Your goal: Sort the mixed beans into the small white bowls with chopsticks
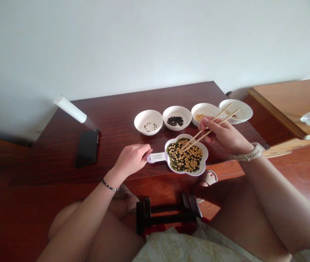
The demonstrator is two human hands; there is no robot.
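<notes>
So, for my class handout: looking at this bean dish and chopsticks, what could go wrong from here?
The flower-shaped dish sits right at the edge of the wooden table, so a knock could possibly tip it off. The chopsticks in the right hand are down in a full mix of beans and might flick some over the low rim. A dropped bean could also land in the wrong small bowl, which holds black beans.

White wall (155, 43) behind a dark wooden table (111, 109), reddish floor (7, 218) below

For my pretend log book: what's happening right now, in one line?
right hand: chopsticks in mixed beans | left hand: by dish handle | dish: white, flower-shaped
</notes>
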